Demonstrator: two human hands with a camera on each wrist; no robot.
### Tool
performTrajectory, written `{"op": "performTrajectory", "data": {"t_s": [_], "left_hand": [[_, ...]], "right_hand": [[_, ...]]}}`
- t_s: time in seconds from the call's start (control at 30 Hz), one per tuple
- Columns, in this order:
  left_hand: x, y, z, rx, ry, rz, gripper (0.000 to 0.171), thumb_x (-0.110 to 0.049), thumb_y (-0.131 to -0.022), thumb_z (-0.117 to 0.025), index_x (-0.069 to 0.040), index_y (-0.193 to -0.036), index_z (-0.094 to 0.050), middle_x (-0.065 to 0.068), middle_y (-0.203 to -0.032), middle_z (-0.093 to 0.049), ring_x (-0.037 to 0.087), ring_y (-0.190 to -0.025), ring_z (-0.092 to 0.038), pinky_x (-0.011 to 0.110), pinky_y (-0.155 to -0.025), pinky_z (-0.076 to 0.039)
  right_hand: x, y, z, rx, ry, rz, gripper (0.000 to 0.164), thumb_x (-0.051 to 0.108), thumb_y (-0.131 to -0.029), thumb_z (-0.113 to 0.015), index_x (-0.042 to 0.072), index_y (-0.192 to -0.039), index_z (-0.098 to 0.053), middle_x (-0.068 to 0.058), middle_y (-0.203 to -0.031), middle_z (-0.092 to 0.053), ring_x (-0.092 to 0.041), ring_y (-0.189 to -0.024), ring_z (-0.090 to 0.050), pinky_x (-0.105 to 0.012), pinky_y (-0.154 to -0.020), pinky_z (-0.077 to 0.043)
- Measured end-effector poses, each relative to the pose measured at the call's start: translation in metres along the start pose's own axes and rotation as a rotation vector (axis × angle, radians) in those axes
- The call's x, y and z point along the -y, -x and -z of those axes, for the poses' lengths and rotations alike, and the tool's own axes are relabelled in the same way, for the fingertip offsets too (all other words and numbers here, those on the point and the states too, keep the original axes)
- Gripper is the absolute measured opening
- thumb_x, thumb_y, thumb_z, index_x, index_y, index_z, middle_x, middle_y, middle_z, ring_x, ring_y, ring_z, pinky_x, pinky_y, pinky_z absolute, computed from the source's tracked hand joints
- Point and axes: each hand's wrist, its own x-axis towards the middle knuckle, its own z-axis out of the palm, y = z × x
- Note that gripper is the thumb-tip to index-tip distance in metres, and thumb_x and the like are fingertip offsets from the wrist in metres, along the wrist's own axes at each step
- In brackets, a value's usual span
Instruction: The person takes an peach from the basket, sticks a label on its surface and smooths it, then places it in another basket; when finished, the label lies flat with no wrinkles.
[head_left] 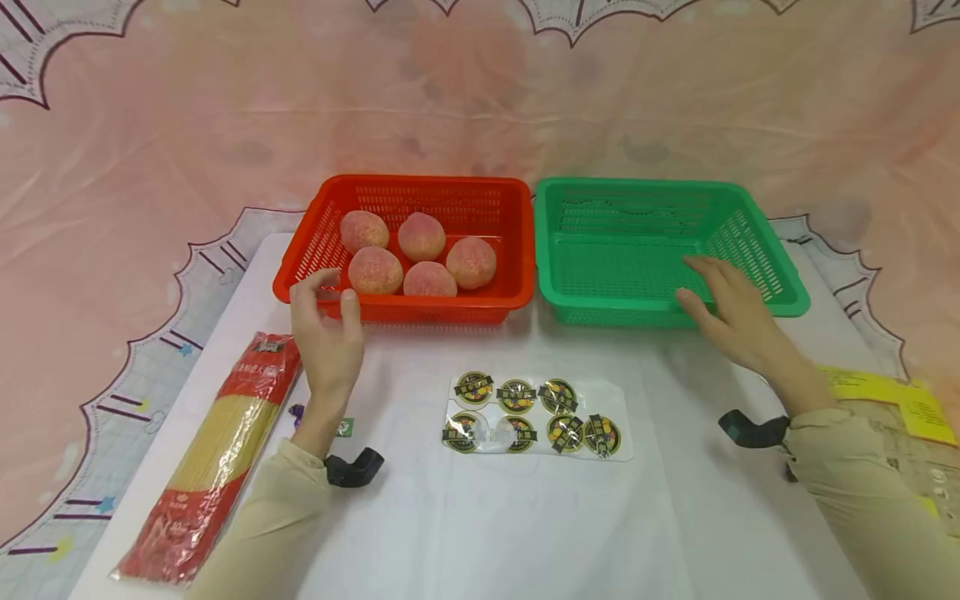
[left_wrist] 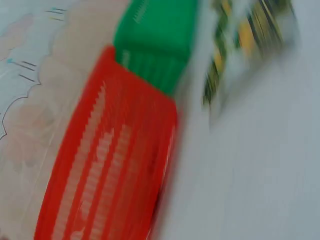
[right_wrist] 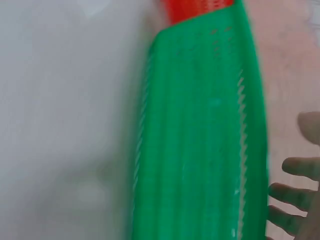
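Note:
In the head view my left hand (head_left: pixel 327 342) hovers at the front left corner of a red plastic basket (head_left: pixel 405 311), fingers loosely bent, holding nothing. Several pink-yellow peaches (head_left: pixel 375 271) lie inside that basket. My right hand (head_left: pixel 731 317) is over the front right part of a green plastic basket (head_left: pixel 622 302), fingers spread and nothing in them. Whether either hand touches a rim I cannot tell. The right wrist view catches spread fingers (right_wrist: pixel 300 195) beside the green basket (right_wrist: pixel 190 125). Blurred in the left wrist view is the red basket (left_wrist: pixel 115 150), without the left hand clearly showing.
A clear sheet with several round black-and-gold stickers (head_left: pixel 517 433) lies on the white table in front of the baskets. At the left is a red-and-yellow pack of noodles (head_left: pixel 217 442); at the right, a packet with yellow labels (head_left: pixel 900 408). A patterned cloth hangs behind.

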Motion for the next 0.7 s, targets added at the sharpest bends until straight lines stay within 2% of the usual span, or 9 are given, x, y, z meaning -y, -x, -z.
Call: {"op": "performTrajectory", "data": {"t_s": [0.07,0.13,0.17,0.23,0.3,0.43,0.53,0.7], "left_hand": [[-0.004,0.009,-0.004,-0.097,0.256,0.188,0.025,-0.017,-0.088,-0.049,-0.017,-0.112,-0.044,0.001,-0.107,-0.047,0.011,-0.094,-0.045,0.024,-0.081,-0.038],[-0.008,0.016,-0.009,-0.153,0.489,0.419,0.024,-0.016,-0.089,-0.047,-0.019,-0.111,-0.039,0.000,-0.102,-0.044,0.013,-0.090,-0.046,0.023,-0.077,-0.040],[-0.010,0.019,-0.012,-0.166,0.596,0.530,0.024,-0.016,-0.089,-0.046,-0.019,-0.111,-0.036,-0.001,-0.100,-0.043,0.014,-0.089,-0.046,0.024,-0.077,-0.041],[-0.014,0.022,-0.018,-0.168,0.762,0.709,0.025,-0.017,-0.090,-0.045,-0.019,-0.111,-0.032,0.000,-0.098,-0.041,0.017,-0.089,-0.047,0.026,-0.081,-0.042],[-0.016,0.024,-0.024,-0.159,0.887,0.822,0.027,-0.018,-0.090,-0.045,-0.020,-0.112,-0.029,0.001,-0.100,-0.041,0.018,-0.093,-0.047,0.031,-0.089,-0.042],[-0.018,0.024,-0.033,-0.178,1.045,0.854,0.030,-0.018,-0.091,-0.046,-0.020,-0.115,-0.030,0.003,-0.113,-0.040,0.022,-0.105,-0.044,0.039,-0.096,-0.040],[-0.020,0.023,-0.036,-0.192,1.093,0.846,0.030,-0.019,-0.090,-0.047,-0.020,-0.116,-0.032,0.004,-0.121,-0.036,0.023,-0.110,-0.042,0.038,-0.093,-0.043],[-0.021,0.022,-0.036,-0.167,1.142,0.840,0.035,-0.017,-0.092,-0.045,-0.018,-0.123,-0.029,0.007,-0.132,-0.031,0.024,-0.116,-0.041,0.039,-0.092,-0.044]], "right_hand": [[0.012,-0.007,-0.003,-0.044,-0.091,0.009,0.051,0.031,-0.092,-0.045,0.013,-0.137,-0.030,-0.019,-0.137,-0.032,-0.039,-0.127,-0.028,-0.059,-0.097,-0.022],[0.025,-0.015,-0.007,-0.069,-0.190,0.003,0.051,0.029,-0.090,-0.048,0.014,-0.136,-0.032,-0.016,-0.136,-0.035,-0.036,-0.125,-0.032,-0.055,-0.097,-0.027],[0.033,-0.019,-0.009,-0.079,-0.240,0.007,0.050,0.027,-0.090,-0.049,0.013,-0.135,-0.033,-0.015,-0.136,-0.036,-0.034,-0.125,-0.033,-0.053,-0.097,-0.029],[0.048,-0.028,-0.014,-0.080,-0.350,0.006,0.049,0.025,-0.090,-0.050,0.013,-0.134,-0.033,-0.011,-0.135,-0.038,-0.029,-0.125,-0.035,-0.049,-0.098,-0.031],[0.064,-0.037,-0.019,-0.062,-0.455,-0.001,0.049,0.023,-0.089,-0.051,0.013,-0.133,-0.033,-0.008,-0.135,-0.038,-0.025,-0.125,-0.035,-0.045,-0.100,-0.033],[0.093,-0.054,-0.031,-0.011,-0.604,-0.034,0.048,0.023,-0.088,-0.053,0.015,-0.132,-0.034,-0.006,-0.133,-0.041,-0.019,-0.126,-0.037,-0.041,-0.101,-0.034],[0.111,-0.067,-0.042,0.020,-0.661,-0.057,0.047,0.026,-0.087,-0.054,0.018,-0.130,-0.036,-0.002,-0.132,-0.042,-0.017,-0.124,-0.039,-0.039,-0.100,-0.036],[0.132,-0.086,-0.063,0.049,-0.732,-0.068,0.045,0.027,-0.087,-0.054,0.019,-0.128,-0.038,-0.001,-0.130,-0.043,-0.018,-0.123,-0.041,-0.037,-0.096,-0.040]]}}
